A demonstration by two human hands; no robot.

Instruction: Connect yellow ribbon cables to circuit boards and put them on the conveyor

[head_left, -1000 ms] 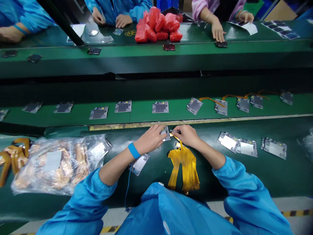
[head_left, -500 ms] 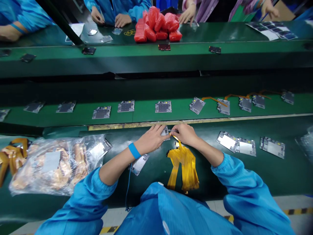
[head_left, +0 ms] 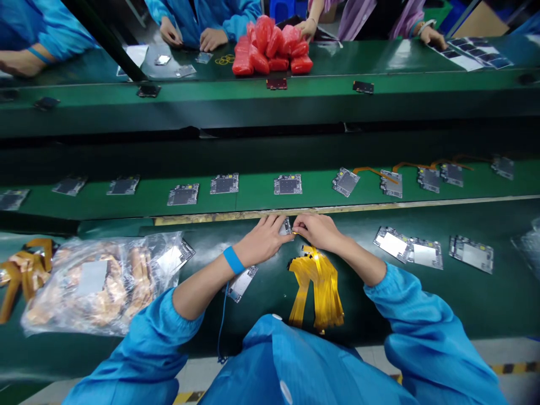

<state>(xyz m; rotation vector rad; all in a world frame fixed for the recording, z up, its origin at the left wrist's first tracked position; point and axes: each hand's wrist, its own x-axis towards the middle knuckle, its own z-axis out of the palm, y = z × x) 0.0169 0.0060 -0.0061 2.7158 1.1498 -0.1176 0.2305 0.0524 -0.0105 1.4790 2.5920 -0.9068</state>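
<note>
My left hand (head_left: 265, 239) presses a small circuit board (head_left: 286, 226) flat on the green bench, fingers over its left side and thumb at its lower edge. Beside it, my right hand (head_left: 316, 230) is closed in a pinch at the board's right edge. A bit of yellow flex cable (head_left: 296, 232) shows at those fingertips; the rest is hidden by the hand. Just below lies a fanned bundle of yellow flex cables (head_left: 324, 287). Another circuit board (head_left: 242, 284) rests partly under my left wrist, which wears a blue strap (head_left: 233, 260) with a cord.
A clear plastic bag (head_left: 93, 281) of copper-coloured parts lies left, beside loose orange cables (head_left: 31, 264). Several boards (head_left: 426, 253) lie right. Beyond the bench edge, a green belt (head_left: 253, 199) carries boards, some with cables. Co-workers' hands (head_left: 213, 39) and red bundles (head_left: 272, 48) are across.
The yellow strip that ran from my right hand toward the bundle no longer shows there. Boards on the near belt shifted right, those on the far belt left. A co-worker's hand lowered onto the sheets.
</note>
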